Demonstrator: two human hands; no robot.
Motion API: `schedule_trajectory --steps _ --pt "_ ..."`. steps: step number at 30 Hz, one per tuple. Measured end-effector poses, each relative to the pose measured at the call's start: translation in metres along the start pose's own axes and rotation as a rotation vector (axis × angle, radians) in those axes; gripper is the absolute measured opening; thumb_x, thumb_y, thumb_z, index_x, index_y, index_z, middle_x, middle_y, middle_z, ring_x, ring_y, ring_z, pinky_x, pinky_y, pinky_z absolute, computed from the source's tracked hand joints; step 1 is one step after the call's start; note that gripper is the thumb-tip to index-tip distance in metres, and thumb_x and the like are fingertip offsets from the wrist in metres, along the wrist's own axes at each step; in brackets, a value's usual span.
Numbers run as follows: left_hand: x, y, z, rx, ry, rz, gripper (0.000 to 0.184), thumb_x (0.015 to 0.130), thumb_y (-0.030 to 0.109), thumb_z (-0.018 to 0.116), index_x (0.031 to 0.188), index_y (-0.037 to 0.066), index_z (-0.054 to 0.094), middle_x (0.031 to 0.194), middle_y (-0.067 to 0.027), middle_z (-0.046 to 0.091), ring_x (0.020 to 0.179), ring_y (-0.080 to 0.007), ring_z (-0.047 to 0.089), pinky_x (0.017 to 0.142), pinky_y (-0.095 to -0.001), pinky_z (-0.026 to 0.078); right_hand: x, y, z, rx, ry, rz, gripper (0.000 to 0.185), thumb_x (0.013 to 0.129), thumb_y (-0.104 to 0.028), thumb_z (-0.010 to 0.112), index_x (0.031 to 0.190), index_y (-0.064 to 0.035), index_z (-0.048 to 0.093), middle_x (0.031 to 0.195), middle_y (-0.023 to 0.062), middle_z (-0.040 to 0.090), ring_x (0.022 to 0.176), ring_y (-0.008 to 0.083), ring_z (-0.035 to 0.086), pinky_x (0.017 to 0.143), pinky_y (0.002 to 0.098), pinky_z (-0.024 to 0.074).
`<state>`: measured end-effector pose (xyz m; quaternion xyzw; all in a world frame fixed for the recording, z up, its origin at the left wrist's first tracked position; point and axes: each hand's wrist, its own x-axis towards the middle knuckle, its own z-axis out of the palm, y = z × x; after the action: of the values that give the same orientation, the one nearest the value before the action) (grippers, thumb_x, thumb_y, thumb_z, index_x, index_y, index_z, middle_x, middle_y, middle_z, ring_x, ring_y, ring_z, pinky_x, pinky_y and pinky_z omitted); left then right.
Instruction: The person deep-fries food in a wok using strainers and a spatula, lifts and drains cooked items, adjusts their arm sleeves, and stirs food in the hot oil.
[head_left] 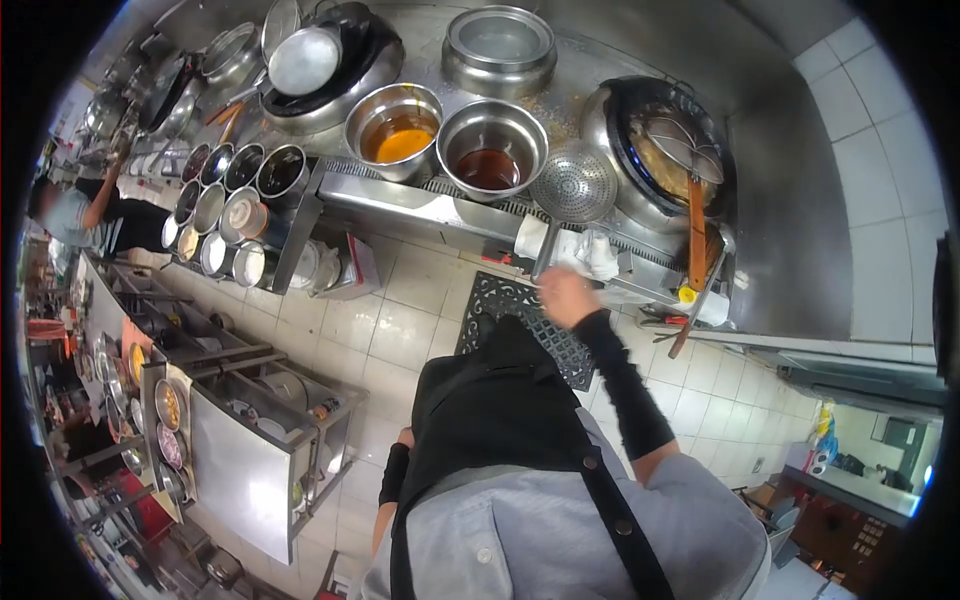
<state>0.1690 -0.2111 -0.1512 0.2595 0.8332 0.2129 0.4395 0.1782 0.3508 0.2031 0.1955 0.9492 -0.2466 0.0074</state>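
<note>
Black arm sleeve (pixel 396 474) behind it, the left hand (pixel 405 437) is mostly hidden beside the apron (pixel 490 400), grip unclear. Rightward, the perforated steel skimmer (pixel 573 182) lies beside a wok (pixel 622 130); handling it seems the current step, calling for a firm hold. The right hand (pixel 568 298), arm extended forward, curls near the skimmer's handle (pixel 546 250); whether gripping, I cannot tell.

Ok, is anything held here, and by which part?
The right hand is at the end of the handle of the perforated ladle; whether it holds it cannot be told. The left hand: too hidden to tell.
</note>
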Motion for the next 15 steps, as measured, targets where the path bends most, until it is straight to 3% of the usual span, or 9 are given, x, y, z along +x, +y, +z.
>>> schedule_trajectory --steps 1,3,4,6,8,10,12,13,15 --pt "-0.003 0.001 0.005 -0.092 -0.009 -0.074 0.036 0.088 0.025 0.057 0.107 -0.003 0.067 0.093 -0.0235 0.07 0.089 -0.029 0.069 0.079 -0.0399 0.052 0.005 -0.036 0.013 0.171 -0.279 0.039 0.021 0.083 -0.022 0.061 0.094 -0.0059 0.07 0.097 0.0159 0.066 0.097 0.0344 0.063 0.086 0.0429 0.0501" --pt "-0.018 0.011 -0.005 -0.284 0.108 -0.178 0.037 0.086 0.025 0.06 0.106 -0.006 0.067 0.094 -0.0235 0.07 0.09 -0.0284 0.069 0.079 -0.0385 0.052 0.014 -0.048 0.09 0.259 -0.702 -0.352 0.025 0.082 -0.024 0.062 0.095 -0.0055 0.072 0.094 0.0159 0.07 0.092 0.0336 0.066 0.084 0.0421 0.0511" --pt "-0.04 0.06 -0.038 -0.382 0.174 -0.222 0.038 0.086 0.025 0.061 0.105 -0.007 0.066 0.094 -0.0236 0.07 0.09 -0.0281 0.069 0.079 -0.0378 0.052 0.015 -0.064 0.112 0.275 -0.783 -0.422 0.024 0.081 -0.023 0.061 0.092 -0.0046 0.072 0.09 0.0167 0.07 0.087 0.0342 0.066 0.081 0.0426 0.0516" --pt "-0.042 0.061 -0.039 -0.639 0.24 -0.427 0.04 0.084 0.025 0.064 0.108 -0.008 0.065 0.094 -0.023 0.071 0.091 -0.0271 0.069 0.079 -0.0358 0.052 0.02 -0.082 0.165 0.244 -0.878 -0.587 0.025 0.082 -0.024 0.058 0.084 -0.0044 0.073 0.078 0.0166 0.07 0.074 0.0319 0.068 0.07 0.0422 0.0538" --pt "-0.053 0.074 -0.05 -0.552 0.317 -0.517 0.042 0.083 0.026 0.066 0.107 -0.008 0.065 0.094 -0.0217 0.071 0.09 -0.0261 0.069 0.079 -0.0343 0.052 0.022 -0.097 0.185 0.36 -1.218 -0.154 0.026 0.081 -0.024 0.058 0.075 -0.0034 0.073 0.069 0.0158 0.068 0.064 0.0276 0.067 0.058 0.0409 0.0534" --pt "-0.069 0.092 -0.06 -0.699 0.337 -0.528 0.036 0.086 0.014 0.057 0.117 -0.005 0.062 0.095 -0.0184 0.071 0.077 -0.0235 0.068 0.069 -0.0342 0.055 0.029 -0.07 0.23 0.247 -1.29 -0.056 0.023 0.078 -0.022 0.061 0.078 -0.0029 0.072 0.075 0.018 0.069 0.073 0.0295 0.068 0.062 0.0417 0.0544" --pt "-0.083 0.099 -0.069 -1.118 0.365 -0.584 0.038 0.087 0.007 0.051 0.123 -0.003 0.059 0.095 -0.0172 0.07 0.07 -0.0214 0.066 0.063 -0.0337 0.055 0.034 -0.006 0.289 -0.243 -1.159 -0.48 0.021 0.074 -0.02 0.063 0.082 -0.0025 0.072 0.082 0.0201 0.069 0.081 0.0314 0.069 0.067 0.0426 0.0554" --pt "-0.089 0.103 -0.071 -1.175 0.345 -0.622 0.043 0.085 -0.001 0.044 0.128 -0.001 0.055 0.094 -0.0164 0.068 0.065 -0.0191 0.064 0.058 -0.0321 0.055 0.032 0.024 0.302 -0.341 -1.135 -0.495 0.021 0.073 -0.019 0.064 0.083 -0.0022 0.072 0.085 0.0211 0.07 0.085 0.0323 0.07 0.069 0.043 0.0559" --pt "-0.104 0.101 -0.066 -1.346 0.348 -0.631 0.041 0.084 -0.002 0.05 0.125 -0.001 0.056 0.091 -0.0165 0.068 0.066 -0.0215 0.066 0.056 -0.0317 0.054 0.038 0.047 0.284 -0.385 -1.057 -0.376 0.038 0.072 -0.017 0.062 0.105 0.0002 0.064 0.105 0.0264 0.064 0.098 0.0364 0.066 0.081 0.044 0.0548"
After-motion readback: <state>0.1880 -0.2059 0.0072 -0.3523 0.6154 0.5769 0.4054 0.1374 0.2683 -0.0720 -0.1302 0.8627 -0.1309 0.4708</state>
